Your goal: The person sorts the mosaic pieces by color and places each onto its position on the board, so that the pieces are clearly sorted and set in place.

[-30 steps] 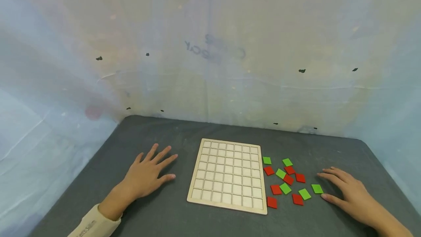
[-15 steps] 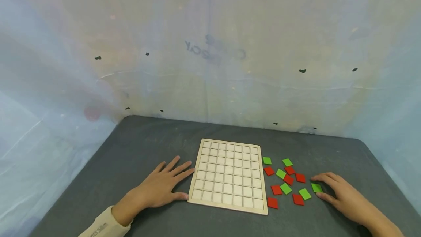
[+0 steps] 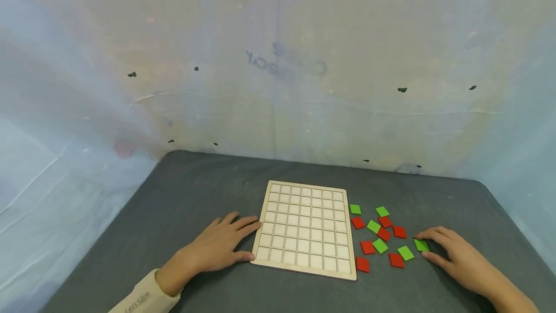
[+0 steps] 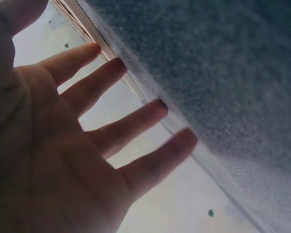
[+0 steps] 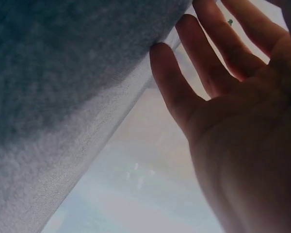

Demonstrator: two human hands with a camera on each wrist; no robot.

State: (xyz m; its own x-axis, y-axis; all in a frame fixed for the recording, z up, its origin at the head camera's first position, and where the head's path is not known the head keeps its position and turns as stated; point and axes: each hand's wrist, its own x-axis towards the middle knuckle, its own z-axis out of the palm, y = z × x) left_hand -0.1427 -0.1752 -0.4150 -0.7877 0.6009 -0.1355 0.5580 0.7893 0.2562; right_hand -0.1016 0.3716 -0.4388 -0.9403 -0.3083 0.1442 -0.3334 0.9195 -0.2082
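A pale wooden grid board (image 3: 303, 272) lies on the dark table in the head view, its square cells bare. My left hand (image 3: 217, 246) rests at the board's left edge, fingers spread and thumb by the near left corner. In the left wrist view the left fingers (image 4: 148, 119) stretch out toward the edge of the board (image 4: 89, 29). At the right, my right hand (image 3: 458, 260) pinches a green square tile (image 3: 421, 245) between thumb and fingertips, low at the table. The right wrist view shows the right hand's fingers (image 5: 172, 73) at the table surface, the tile hidden there.
Several loose red tiles (image 3: 396, 260) and green tiles (image 3: 406, 253) lie scattered between the board and my right hand, some touching. The grey table (image 3: 217, 173) ends at a pale hanging sheet (image 3: 339, 124) behind and at both sides.
My left hand has moved right, from the table to the board's left edge. My right hand has moved slightly left, and its thumb and fingers have come around the nearest green tile.
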